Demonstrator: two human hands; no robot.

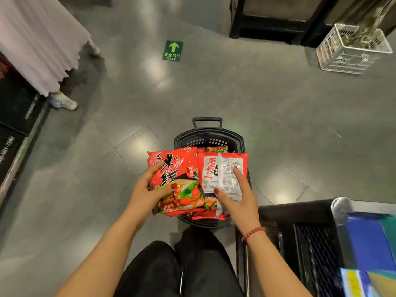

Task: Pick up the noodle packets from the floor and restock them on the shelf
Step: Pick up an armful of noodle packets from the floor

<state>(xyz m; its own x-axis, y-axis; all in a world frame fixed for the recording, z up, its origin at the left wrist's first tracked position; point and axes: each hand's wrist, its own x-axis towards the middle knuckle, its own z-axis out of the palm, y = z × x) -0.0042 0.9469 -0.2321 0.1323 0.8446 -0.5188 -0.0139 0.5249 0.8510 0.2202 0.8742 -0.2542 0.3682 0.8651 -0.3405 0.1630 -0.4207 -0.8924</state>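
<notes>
Two red noodle packets hang above a black shopping basket on the floor. My left hand grips the left packet, front side up, thumb on its picture and fingers round its left edge. My right hand holds the right packet, back side up, thumb and fingers on its white label panel. More red packets lie inside the basket beneath them. The shelf starts at the lower right, with blue packages on it.
Grey tiled floor with a green exit sticker. A person in a pale pleated skirt stands at the left by a dark shelf base. A white wire crate and black furniture stand at the far right.
</notes>
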